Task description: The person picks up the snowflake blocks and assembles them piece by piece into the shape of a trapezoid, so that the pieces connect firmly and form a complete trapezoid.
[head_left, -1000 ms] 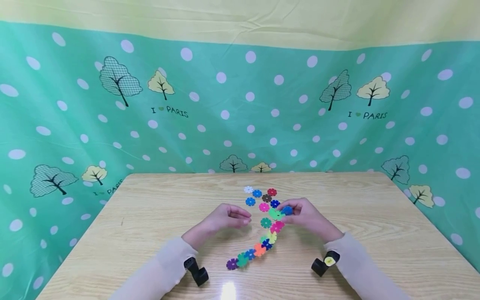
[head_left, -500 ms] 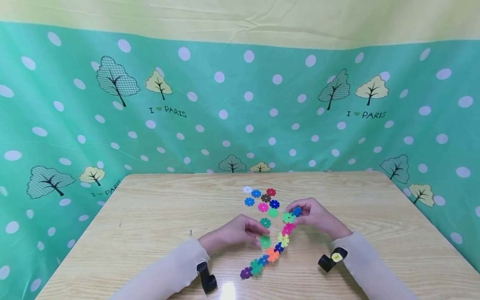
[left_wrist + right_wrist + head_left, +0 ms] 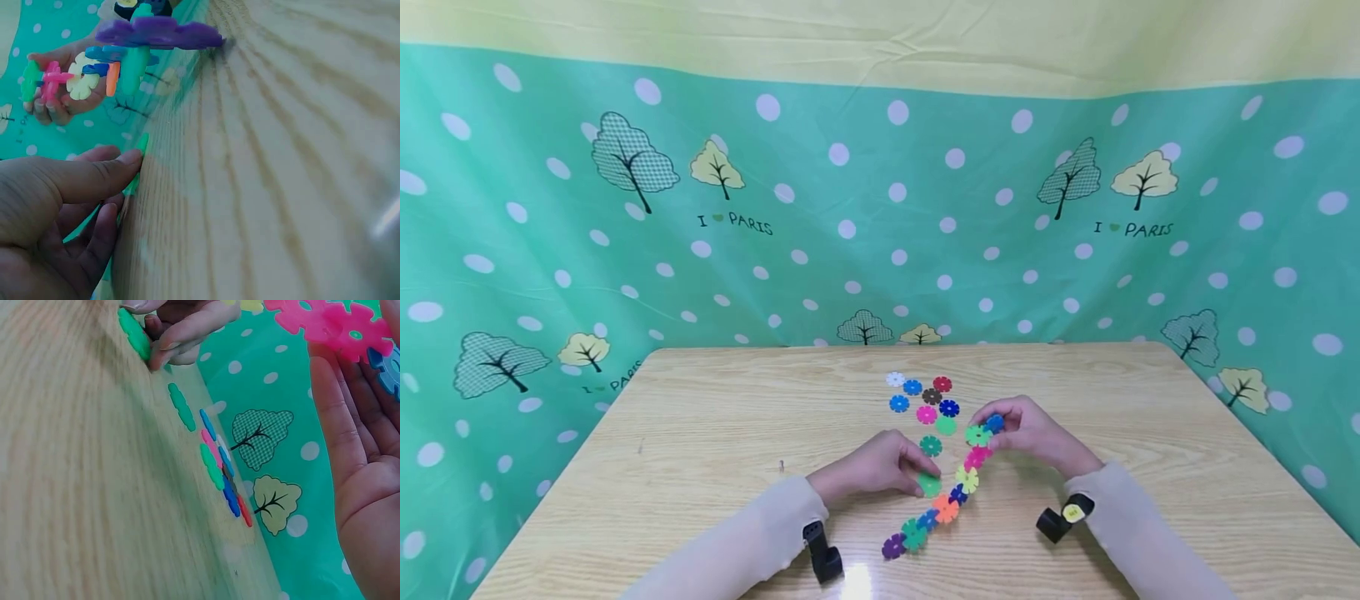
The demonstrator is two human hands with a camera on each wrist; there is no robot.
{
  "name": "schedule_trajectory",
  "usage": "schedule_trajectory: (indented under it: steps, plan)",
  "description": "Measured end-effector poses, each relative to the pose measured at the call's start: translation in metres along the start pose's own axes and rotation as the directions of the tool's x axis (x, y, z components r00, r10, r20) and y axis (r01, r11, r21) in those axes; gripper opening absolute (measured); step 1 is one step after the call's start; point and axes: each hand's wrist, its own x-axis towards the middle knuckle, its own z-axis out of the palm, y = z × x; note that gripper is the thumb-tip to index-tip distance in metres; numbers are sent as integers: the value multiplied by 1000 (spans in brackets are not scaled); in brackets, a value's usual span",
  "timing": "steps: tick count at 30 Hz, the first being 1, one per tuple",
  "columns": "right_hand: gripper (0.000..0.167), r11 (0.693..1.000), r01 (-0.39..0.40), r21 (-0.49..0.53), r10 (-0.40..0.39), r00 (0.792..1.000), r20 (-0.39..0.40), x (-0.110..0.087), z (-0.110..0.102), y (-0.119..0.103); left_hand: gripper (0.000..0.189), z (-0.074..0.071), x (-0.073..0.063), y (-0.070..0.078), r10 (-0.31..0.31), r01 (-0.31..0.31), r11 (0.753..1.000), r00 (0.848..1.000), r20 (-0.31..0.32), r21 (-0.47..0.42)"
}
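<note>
Interlocking flower-shaped plastic discs are joined into a curved chain point(image 3: 946, 508), its colours running from purple through green, blue, orange, yellow and pink. My right hand point(image 3: 1028, 432) grips the upper end by the green and blue discs. The purple disc point(image 3: 159, 33) forms the lower tip, near the wooden surface in the left wrist view. My left hand point(image 3: 887, 463) pinches a loose light green disc point(image 3: 930, 486) at its edge, thumb on one side. That disc sits at the table surface, left of the chain, partly hidden by the fingers.
Several loose discs lie beyond the hands, among them a green disc point(image 3: 931, 446), a pink disc point(image 3: 927, 414), a brown disc point(image 3: 932, 396) and a white disc point(image 3: 895, 379). The wooden table point(image 3: 715, 400) ends at a green patterned curtain point(image 3: 805, 225).
My right hand has moved right with the chain, revealing a light green disc on the table. My left hand has come right and nearer the body to the other light green disc.
</note>
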Motion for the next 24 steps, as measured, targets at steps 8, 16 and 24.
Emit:
schedule_trajectory:
  steps: [8,16,24]
  plan:
    - [32,1000,-18,-15,18,999,-45,0,2,2,33,-11,-8,-1,52,-46,992,998,-48,116]
    - [32,988,-91,-126,68,983,-172,4,13,2,37,-26,-18,-3,25,-20,999,979,-200,25]
    - [35,984,-142,-105,99,937,-334,10,27,4,38,-34,-24,8,-89,9,975,931,-354,-221]
